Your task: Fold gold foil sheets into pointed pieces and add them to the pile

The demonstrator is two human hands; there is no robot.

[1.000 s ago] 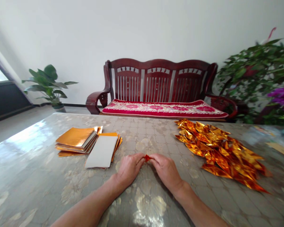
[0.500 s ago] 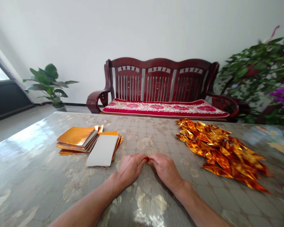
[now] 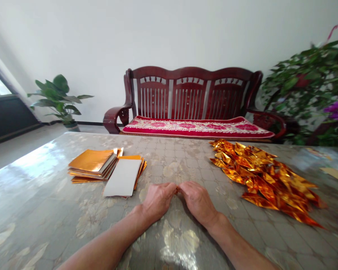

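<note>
Fingers (image 3: 171, 186), left hand (image 3: 157, 200) and right hand (image 3: 198, 202), clamp foil piece (image 3: 176, 190); sheets (image 3: 94, 165) left, folded pile (image 3: 266, 180) right.

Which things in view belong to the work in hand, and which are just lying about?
In use: left hand and right hand pinching a small foil piece, barely visible; stacks of gold sheets; pile of folded gold shapes; table.
Lying about: wooden bench, red cushion, potted plant, flowering plants, paper scrap at the far right.
</note>
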